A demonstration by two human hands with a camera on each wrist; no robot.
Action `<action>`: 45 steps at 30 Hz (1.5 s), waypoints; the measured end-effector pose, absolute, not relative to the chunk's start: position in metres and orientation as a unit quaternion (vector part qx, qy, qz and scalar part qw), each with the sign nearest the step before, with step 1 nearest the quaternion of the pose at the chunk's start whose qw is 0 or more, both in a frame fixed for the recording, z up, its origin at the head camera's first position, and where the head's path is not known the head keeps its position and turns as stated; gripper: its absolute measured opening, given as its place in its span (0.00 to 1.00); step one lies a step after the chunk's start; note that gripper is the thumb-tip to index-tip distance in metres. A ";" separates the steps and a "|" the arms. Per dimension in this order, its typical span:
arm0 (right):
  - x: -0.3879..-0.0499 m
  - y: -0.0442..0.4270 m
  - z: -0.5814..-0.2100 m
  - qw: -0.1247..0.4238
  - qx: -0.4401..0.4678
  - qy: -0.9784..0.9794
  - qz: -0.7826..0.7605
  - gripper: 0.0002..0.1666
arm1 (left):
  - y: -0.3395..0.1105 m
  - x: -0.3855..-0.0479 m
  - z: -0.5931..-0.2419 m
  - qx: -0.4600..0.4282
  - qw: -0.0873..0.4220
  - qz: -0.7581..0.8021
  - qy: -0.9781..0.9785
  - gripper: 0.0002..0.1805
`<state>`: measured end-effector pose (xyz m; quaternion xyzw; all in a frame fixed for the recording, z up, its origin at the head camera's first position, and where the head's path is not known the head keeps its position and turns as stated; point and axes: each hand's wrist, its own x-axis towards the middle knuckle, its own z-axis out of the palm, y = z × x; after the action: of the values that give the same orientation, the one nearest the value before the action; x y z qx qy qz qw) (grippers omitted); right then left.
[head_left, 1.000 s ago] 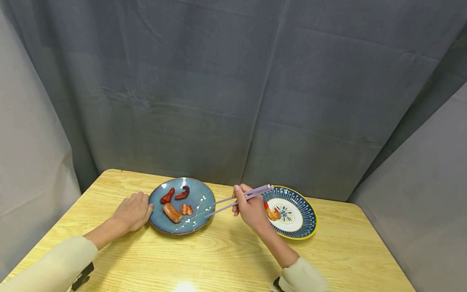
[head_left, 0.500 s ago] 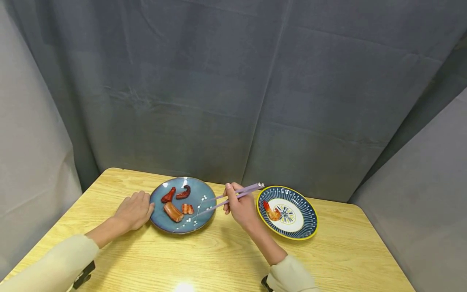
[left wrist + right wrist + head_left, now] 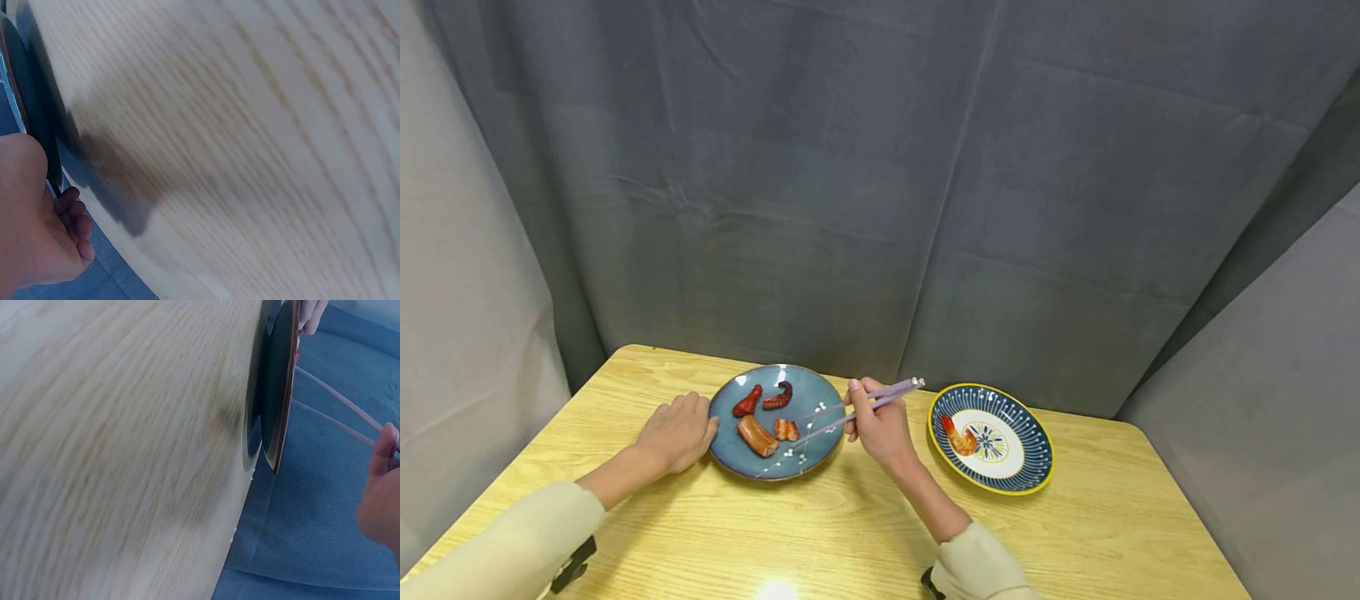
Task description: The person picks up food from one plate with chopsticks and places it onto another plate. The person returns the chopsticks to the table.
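My left hand [image 3: 679, 433] grips the left rim of a blue plate [image 3: 737, 469], its thumb at the rim and fingers curled beside it in the left wrist view. My right hand [image 3: 882, 429] holds a pair of lilac chopsticks [image 3: 868, 408], tips apart over the plate. They are close to a small striped pork-belly-like piece [image 3: 786, 430]. Also on this plate lie a brown rib-like piece [image 3: 757, 436], a red drumstick-like piece [image 3: 747, 402] and a dark curled tentacle-like piece [image 3: 777, 396]. The chopsticks [image 3: 340, 400] show with nothing visible between them in the right wrist view.
A patterned blue-and-white plate [image 3: 1033, 450] with a yellow rim stands to the right, bearing a shrimp [image 3: 958, 437]. Both plates sit on a wooden table [image 3: 820, 533]. A grey curtain [image 3: 820, 208] hangs behind the table.
My right hand has moved left with the chopsticks, bringing their tips further over the blue plate. The shrimp plate is now uncovered. My left hand stays at the rim.
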<state>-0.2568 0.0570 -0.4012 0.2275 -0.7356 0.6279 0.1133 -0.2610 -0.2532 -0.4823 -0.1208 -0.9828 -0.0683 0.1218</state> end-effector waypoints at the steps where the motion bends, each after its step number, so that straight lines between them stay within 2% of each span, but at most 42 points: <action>1: -0.257 0.056 -0.401 0.111 0.227 -0.735 0.629 0.17 | -0.253 -0.261 -0.483 -0.122 0.122 -0.069 -0.983 0.13; 9: -0.274 0.050 -0.421 0.113 0.226 -0.739 0.625 0.17 | -0.255 -0.259 -0.483 -0.121 0.133 -0.071 -0.981 0.13; 14: -0.263 0.047 -0.405 0.107 0.228 -0.744 0.618 0.17 | -0.255 -0.261 -0.483 -0.124 0.139 -0.072 -0.980 0.12; 30: -0.264 0.042 -0.405 0.101 0.240 -0.761 0.594 0.17 | -0.255 -0.262 -0.485 -0.128 0.137 -0.077 -0.979 0.12; 37: -0.270 0.038 -0.412 0.092 0.204 -0.770 0.598 0.18 | -0.259 -0.268 -0.493 -0.133 0.148 -0.070 -0.978 0.12; 45: -0.287 0.036 -0.430 0.113 0.162 -0.772 0.604 0.22 | -0.256 -0.263 -0.488 -0.126 0.131 -0.081 -0.980 0.12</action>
<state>-0.2874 0.0363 -0.4303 0.1617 -0.7721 0.6041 0.1131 -0.2634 -0.2558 -0.4877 -0.1263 -0.9800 -0.0805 0.1311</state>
